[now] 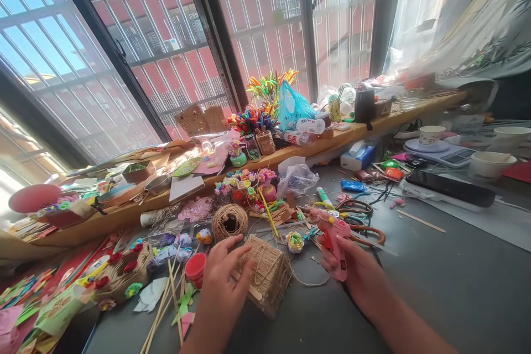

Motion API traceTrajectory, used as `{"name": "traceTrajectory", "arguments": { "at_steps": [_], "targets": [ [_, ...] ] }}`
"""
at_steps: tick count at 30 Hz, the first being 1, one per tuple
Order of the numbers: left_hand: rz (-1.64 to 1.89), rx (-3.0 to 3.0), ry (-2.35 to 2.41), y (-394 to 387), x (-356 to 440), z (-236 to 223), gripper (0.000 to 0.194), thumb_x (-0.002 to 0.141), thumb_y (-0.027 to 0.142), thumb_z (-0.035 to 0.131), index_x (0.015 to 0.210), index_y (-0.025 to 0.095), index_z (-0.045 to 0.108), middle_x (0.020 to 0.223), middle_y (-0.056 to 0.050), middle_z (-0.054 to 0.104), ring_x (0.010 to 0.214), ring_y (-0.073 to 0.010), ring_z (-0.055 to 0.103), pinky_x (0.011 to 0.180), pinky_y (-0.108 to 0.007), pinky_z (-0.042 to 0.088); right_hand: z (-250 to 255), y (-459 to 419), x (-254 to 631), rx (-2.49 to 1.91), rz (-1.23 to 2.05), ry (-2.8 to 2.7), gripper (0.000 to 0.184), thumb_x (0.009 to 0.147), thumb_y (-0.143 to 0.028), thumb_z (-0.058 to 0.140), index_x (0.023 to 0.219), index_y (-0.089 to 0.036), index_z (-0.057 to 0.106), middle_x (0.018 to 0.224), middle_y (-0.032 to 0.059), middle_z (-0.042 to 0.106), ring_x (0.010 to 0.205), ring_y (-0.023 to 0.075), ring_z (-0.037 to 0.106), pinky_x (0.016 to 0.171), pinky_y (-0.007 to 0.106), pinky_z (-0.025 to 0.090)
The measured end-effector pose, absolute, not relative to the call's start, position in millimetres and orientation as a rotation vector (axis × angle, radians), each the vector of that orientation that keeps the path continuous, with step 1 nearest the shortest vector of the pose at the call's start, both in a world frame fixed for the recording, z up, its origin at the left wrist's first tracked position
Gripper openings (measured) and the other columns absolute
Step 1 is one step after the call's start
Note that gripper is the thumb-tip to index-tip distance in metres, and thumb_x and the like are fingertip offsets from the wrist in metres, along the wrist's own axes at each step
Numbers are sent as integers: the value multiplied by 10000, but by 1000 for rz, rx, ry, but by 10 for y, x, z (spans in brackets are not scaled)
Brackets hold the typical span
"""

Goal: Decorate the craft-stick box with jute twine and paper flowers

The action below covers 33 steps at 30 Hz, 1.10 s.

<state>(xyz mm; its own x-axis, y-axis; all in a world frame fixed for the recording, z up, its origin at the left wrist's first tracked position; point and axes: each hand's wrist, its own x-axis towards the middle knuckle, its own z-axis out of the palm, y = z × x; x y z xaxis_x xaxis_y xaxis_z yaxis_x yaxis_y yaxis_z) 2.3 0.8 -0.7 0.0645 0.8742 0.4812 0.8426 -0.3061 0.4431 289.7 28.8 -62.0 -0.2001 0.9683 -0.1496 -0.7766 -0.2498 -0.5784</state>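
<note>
In my right hand [352, 268] is a pink hot glue gun [335, 232], its nozzle tilted up to the left. My left hand [226, 276] hovers at the left side of a twine-wrapped box [271, 271], fingers spread and curved. Whether its fingertips touch the box I cannot tell. A flat wooden stick [254, 291] lies along the box's near left edge, partly hidden by that hand. Loose twine [309, 283] trails from the box over the grey table. Behind the box sits a ball of twine [230, 221], and a yellow-green paper flower [295, 241] lies between box and glue gun.
Scissors [367, 235] lie behind the glue gun. To the left are a red tub [196, 268], thin wooden sticks [164, 310] and a twine basket with flowers [124, 276]. A phone [450, 188] rests at right. The wooden ledge [352, 130] under the window carries bottles and craft supplies.
</note>
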Motion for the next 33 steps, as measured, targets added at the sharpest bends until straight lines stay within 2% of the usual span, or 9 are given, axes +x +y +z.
{"name": "traceTrajectory", "arguments": {
  "at_steps": [3,7,11,16,20,25,28,33],
  "targets": [
    [917,2377,1758,55,56,96,268,950,384,654,1119,292,840,1236,-107,785,1190,-354,703,1024,-573,581,-620,288,2895,-597,1748,-431,284,798,-477,850,807,-205,771,608,17,593,620,176,483,597,288,432],
    [830,2373,1723,104,67,138,265,962,351,641,1110,306,857,1208,-105,795,1163,-341,712,1008,-549,596,-643,294,2896,-590,1759,-425,273,824,-472,830,793,-213,749,612,12,589,625,181,487,622,303,440],
    [859,2265,1712,101,62,111,252,956,362,651,1091,341,863,1212,-98,788,1163,-343,711,1021,-554,588,-660,294,2898,-555,1773,-440,269,850,-462,814,777,-217,727,626,7,581,632,179,474,631,306,445],
    [1032,2092,1773,97,16,102,197,921,425,690,909,311,851,1189,-87,785,1163,-343,711,1045,-549,573,-641,285,2889,-569,1759,-442,270,848,-464,820,780,-216,738,625,4,588,635,176,477,621,304,437],
    [1076,2013,1835,205,-32,187,227,898,448,700,986,277,822,1130,-75,814,1101,-322,744,1026,-494,585,-629,280,2879,-580,1757,-480,298,850,-489,812,837,-194,778,613,3,588,633,174,495,630,304,438],
    [860,1955,1883,400,-10,262,254,820,420,766,998,253,838,1010,-67,849,939,-318,788,854,-426,627,-636,285,2880,-591,1751,-494,308,871,-495,793,844,-188,786,600,0,587,622,171,511,656,310,448],
    [852,1929,1862,446,16,256,229,836,412,744,956,247,848,927,-59,855,857,-305,799,755,-386,622,-637,296,2880,-592,1756,-475,302,855,-496,808,823,-198,773,602,-1,587,626,175,521,647,308,451],
    [970,1980,1818,410,57,228,189,874,386,710,907,265,850,954,-58,850,911,-310,778,841,-417,599,-646,297,2876,-595,1756,-435,262,824,-465,846,797,-219,761,605,-3,575,623,175,480,621,312,446]
  ]
}}
